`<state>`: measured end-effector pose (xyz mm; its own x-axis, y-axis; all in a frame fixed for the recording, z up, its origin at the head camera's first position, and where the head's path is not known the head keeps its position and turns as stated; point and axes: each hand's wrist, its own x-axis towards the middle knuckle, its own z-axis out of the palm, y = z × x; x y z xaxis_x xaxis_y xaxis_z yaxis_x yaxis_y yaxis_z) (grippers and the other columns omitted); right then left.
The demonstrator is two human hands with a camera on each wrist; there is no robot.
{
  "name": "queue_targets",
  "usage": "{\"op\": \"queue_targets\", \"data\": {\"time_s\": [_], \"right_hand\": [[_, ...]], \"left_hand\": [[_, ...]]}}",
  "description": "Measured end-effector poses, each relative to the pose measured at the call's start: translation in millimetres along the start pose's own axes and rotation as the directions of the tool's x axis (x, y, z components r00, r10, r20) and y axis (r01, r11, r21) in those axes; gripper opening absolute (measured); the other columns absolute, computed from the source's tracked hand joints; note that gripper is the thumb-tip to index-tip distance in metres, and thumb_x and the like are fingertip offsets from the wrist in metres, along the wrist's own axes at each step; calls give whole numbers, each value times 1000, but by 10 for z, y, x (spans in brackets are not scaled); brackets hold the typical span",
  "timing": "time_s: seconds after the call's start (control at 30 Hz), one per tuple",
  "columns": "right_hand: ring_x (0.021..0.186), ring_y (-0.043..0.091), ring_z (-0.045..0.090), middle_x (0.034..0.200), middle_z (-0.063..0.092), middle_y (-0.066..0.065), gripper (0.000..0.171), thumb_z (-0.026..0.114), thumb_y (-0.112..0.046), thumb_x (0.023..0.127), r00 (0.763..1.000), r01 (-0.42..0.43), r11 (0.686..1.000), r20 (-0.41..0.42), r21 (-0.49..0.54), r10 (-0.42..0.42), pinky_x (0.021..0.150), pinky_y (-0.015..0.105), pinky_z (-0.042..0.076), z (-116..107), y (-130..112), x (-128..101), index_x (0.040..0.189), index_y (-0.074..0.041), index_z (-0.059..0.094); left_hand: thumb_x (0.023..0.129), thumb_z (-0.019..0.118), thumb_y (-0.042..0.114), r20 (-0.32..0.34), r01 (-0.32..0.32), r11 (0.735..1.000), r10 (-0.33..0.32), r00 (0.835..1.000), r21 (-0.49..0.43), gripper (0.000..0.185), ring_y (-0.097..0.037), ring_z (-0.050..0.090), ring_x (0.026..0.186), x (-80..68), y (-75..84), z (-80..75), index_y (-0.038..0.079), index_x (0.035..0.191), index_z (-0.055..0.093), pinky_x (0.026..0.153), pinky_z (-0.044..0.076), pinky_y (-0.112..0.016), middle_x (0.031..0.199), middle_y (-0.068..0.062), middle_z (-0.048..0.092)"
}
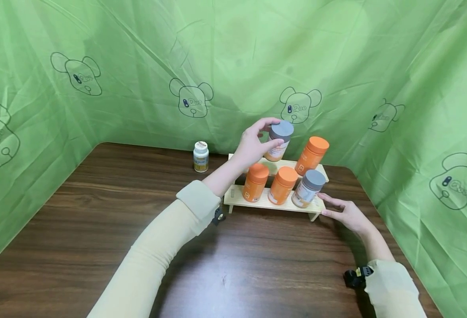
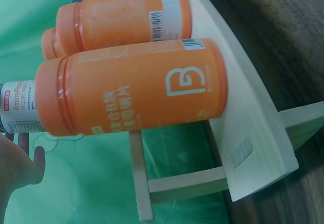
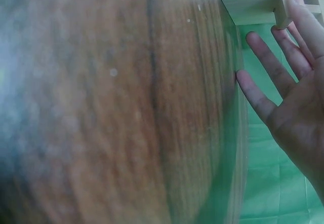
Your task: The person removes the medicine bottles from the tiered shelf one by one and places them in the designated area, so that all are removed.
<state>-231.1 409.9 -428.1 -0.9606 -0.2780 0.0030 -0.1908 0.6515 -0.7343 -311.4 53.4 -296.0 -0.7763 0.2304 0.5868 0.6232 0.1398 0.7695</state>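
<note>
With thumb and fingers around its grey lid and upper side, my left hand (image 1: pixel 253 143) grips a supplement bottle (image 1: pixel 282 129) at the back tier of a two-tier wooden rack (image 1: pixel 237 194). That bottle's white label (image 2: pixel 20 107) shows in the left wrist view, behind a large orange bottle (image 2: pixel 142 89). Beside the held bottle, a tall orange bottle (image 1: pixel 312 155) occupies the same tier. Two orange bottles and a grey-lidded bottle (image 1: pixel 308 189) stand along the front tier. My right hand (image 1: pixel 346 214) touches the rack's right end with spread, fairly straight fingers (image 3: pixel 268 59).
Left of the rack, a small white bottle (image 1: pixel 201 157) with a yellowish label stands on the dark wooden table (image 1: pixel 98 229). Green cloth (image 1: pixel 138 88) printed with bear faces hangs behind and along both sides.
</note>
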Motion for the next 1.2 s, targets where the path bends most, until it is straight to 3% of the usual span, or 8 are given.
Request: {"op": "queue_targets", "data": {"time_s": [0.2,0.27,0.33,0.5,0.57,0.73,0.93,1.2], "right_hand": [[135,24,34,144,44,7,57,68,-30,86,1000,-10,1000,-2,1,10,107,57,26,-1,12,5,139,-25,48],[135,27,34,144,43,7,56,68,-30,87,1000,-10,1000,-2,-2,10,107,57,26,-3,18,8,139,-25,48],[135,26,34,145,43,6,56,68,-31,87,1000,-15,1000,-1,-12,15,107,53,28,-6,17,8,139,-26,48],[130,7,37,144,44,3,55,66,-33,88,1000,-22,999,-4,-49,22,104,28,34,-8,10,3,139,-28,47],[129,5,37,144,44,3,56,67,-33,88,1000,-20,999,-4,-41,19,106,31,34,-5,10,3,139,-27,47],[134,16,35,145,43,5,56,67,-32,87,1000,-16,1000,2,-5,16,106,55,28,2,25,13,140,-26,47],[135,19,34,145,42,5,57,67,-31,87,1000,-11,1000,5,1,11,106,56,28,0,44,13,140,-25,47],[135,21,33,146,42,5,57,67,-30,88,1000,-9,1000,8,4,9,106,56,28,1,48,16,140,-26,46]], "left_hand": [[79,77,26,-30,0,1000,0,1000,6,48,-5,55,102,-10,54,-166,20,123,59,92,43,-29,118,6,62],[78,78,27,-29,16,1000,-16,999,1,48,-5,55,102,-16,68,-222,20,123,60,91,42,-26,119,7,62],[78,78,26,-28,28,1000,-28,999,-2,48,-6,55,103,-31,75,-274,21,123,60,91,42,-25,120,7,61],[78,78,24,-28,55,998,-55,998,7,48,-10,55,105,-80,84,-385,21,123,59,94,41,-29,121,5,61],[79,77,21,-32,71,997,-70,997,8,48,-14,55,106,-108,121,-435,18,124,59,95,41,-32,121,1,61],[81,74,12,-51,90,996,-91,995,-7,46,-23,55,108,-212,365,-618,8,124,58,97,42,-39,119,-10,61],[82,73,10,-55,105,994,-105,993,-12,45,-23,54,108,-292,534,-821,4,124,57,96,42,-38,118,-12,60],[83,72,9,-40,104,994,-103,994,23,44,-24,54,108,-348,572,-1043,3,124,57,97,41,-42,115,-15,60]]}}
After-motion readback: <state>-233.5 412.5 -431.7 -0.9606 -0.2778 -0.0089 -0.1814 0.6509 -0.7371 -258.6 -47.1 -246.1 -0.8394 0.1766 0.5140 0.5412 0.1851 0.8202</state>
